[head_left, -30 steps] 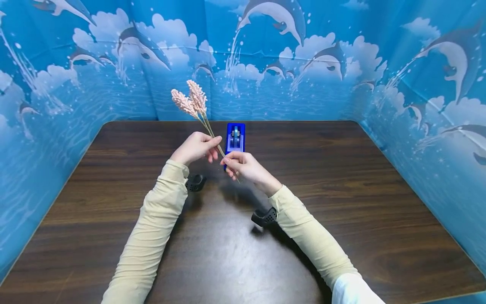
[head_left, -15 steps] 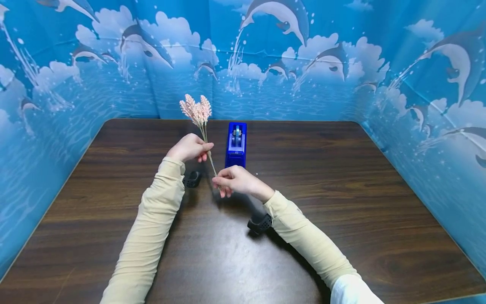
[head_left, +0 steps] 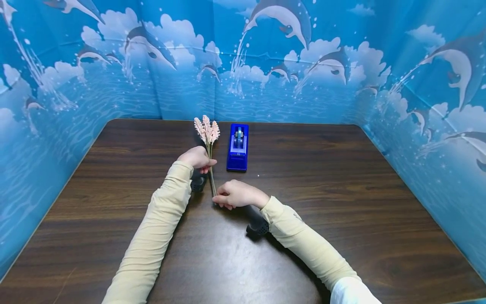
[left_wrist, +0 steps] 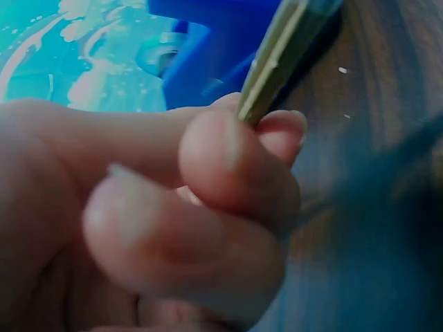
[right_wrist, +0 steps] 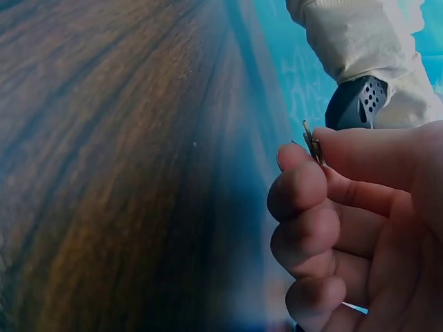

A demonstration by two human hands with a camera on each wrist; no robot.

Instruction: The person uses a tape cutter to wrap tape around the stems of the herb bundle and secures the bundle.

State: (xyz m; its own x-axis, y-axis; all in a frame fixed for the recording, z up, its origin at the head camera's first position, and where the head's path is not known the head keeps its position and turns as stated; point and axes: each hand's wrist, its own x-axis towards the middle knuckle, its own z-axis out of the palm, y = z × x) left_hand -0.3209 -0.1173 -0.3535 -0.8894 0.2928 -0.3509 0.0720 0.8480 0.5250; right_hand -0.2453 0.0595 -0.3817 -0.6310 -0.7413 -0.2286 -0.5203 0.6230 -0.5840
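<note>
The left hand (head_left: pixel 197 158) pinches the thin green stems of a small bunch of pink artificial flower sprigs (head_left: pixel 207 130) between thumb and curled fingers, about midway up. The right hand (head_left: pixel 235 195), low over the dark wooden table (head_left: pixel 341 202), nips the cut ends of the same stems between thumb and forefinger, its other fingers curled in. The bunch points away from the person, its pink heads just left of a blue tape dispenser (head_left: pixel 238 147) standing on the table.
</note>
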